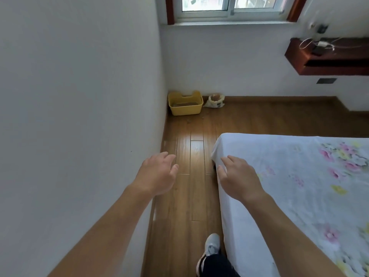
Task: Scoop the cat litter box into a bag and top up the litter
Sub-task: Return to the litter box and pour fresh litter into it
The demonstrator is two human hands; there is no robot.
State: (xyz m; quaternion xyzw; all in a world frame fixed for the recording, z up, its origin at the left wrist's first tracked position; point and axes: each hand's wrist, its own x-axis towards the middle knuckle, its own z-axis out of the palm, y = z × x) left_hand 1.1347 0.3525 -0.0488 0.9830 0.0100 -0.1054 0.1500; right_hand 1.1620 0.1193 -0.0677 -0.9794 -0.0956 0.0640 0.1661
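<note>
A yellow plastic litter box [185,108] stands on the wooden floor in the far corner under the window, with brownish litter inside. Right of it sits an open white bag [214,101] with brown contents showing at its mouth. A few crumbs lie on the floor in front of the box. My left hand [157,174] and my right hand [238,177] are stretched out in front of me, far from the box, fingers relaxed, holding nothing. No scoop is in view.
A bed with a white flowered sheet [289,186] fills the right side. A white wall [79,96] runs along the left, leaving a narrow strip of wooden floor [191,152] toward the corner. A dark wooden shelf [327,56] with cables hangs at the upper right. My shoe [209,248] is below.
</note>
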